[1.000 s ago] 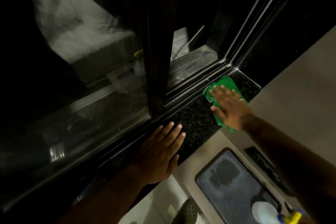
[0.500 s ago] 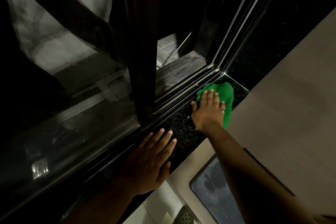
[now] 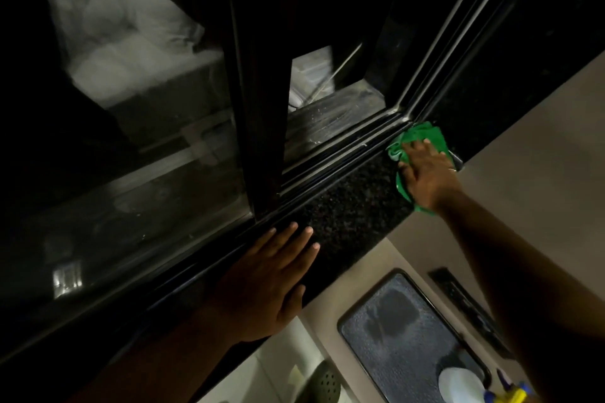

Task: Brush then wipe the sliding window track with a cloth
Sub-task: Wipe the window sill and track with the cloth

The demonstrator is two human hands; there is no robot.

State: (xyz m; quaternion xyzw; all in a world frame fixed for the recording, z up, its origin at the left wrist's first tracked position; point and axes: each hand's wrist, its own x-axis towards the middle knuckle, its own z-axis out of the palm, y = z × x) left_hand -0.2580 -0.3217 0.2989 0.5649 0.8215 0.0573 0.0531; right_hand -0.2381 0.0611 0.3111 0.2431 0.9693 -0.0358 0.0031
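A green cloth (image 3: pixel 425 134) lies at the right end of the dark speckled stone sill (image 3: pixel 353 206), right beside the corner of the sliding window track (image 3: pixel 340 154). My right hand (image 3: pixel 425 173) presses flat on the cloth with its fingers spread toward the track. Further left, my left hand (image 3: pixel 271 281) rests palm down on the sill's near edge and holds nothing. The dark sliding window frame (image 3: pixel 258 108) stands over the track, between the two hands. No brush is in view.
Below the sill, a dark framed panel (image 3: pixel 399 330) sits in a beige wall. A white spray bottle with a yellow-and-blue trigger (image 3: pixel 465 384) is at the bottom right. The glass pane (image 3: pixel 124 147) on the left shows reflections. A perforated grey object (image 3: pixel 327 383) lies at the bottom edge.
My right hand slid the green cloth along the sill to the left and then back to the right corner. The left hand stayed planted on the sill.
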